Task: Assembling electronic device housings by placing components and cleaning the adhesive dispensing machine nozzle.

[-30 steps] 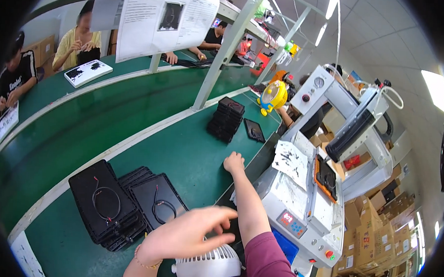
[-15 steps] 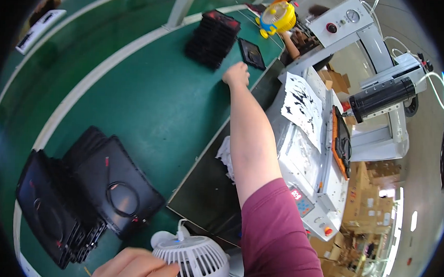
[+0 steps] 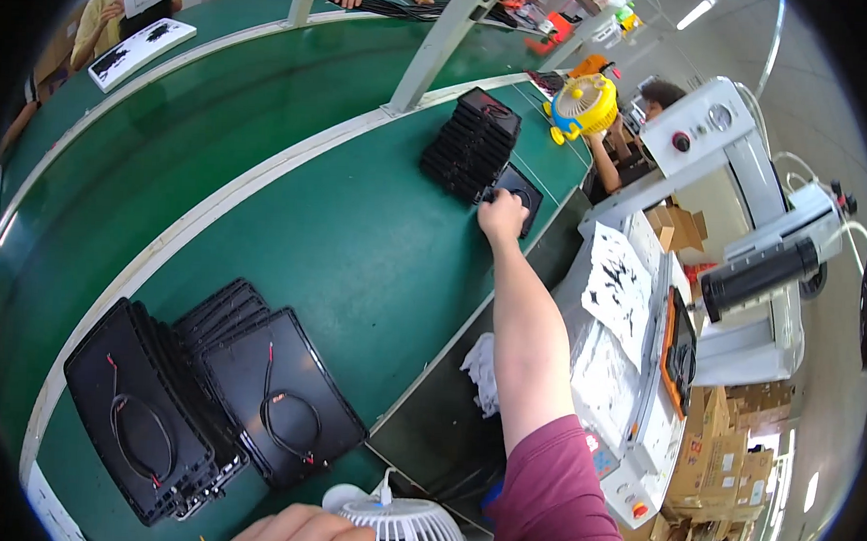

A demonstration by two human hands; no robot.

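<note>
My right arm stretches far across the green bench. My right hand (image 3: pixel 504 217) is closed at the near edge of a flat black plastic panel (image 3: pixel 531 195) with a dark cable on it; the fingertips are partly hidden. Just left of that panel rises a stack of similar black panels (image 3: pixel 470 146). At the bottom edge, my left hand (image 3: pixel 308 534) has curled fingers beside a white fan (image 3: pixel 408 526) with a cable plugged in. What those fingers hold, if anything, is hidden. Larger black panels (image 3: pixel 288 400) with coiled cables lie in overlapping piles at the near left.
A white machine (image 3: pixel 605 442) with a gauge and black cylinder stands on the right, a stained white sheet (image 3: pixel 617 288) on it. A yellow fan (image 3: pixel 584 105) sits at the bench's far end near another person. Pale rails (image 3: pixel 214 203) border the bench; a metal post (image 3: pixel 443 49) rises beyond.
My view has tilted up, showing more of the far bench and other people's hands. My right hand has reached the single black panel, which has shifted nearer to me beside the stack.
</note>
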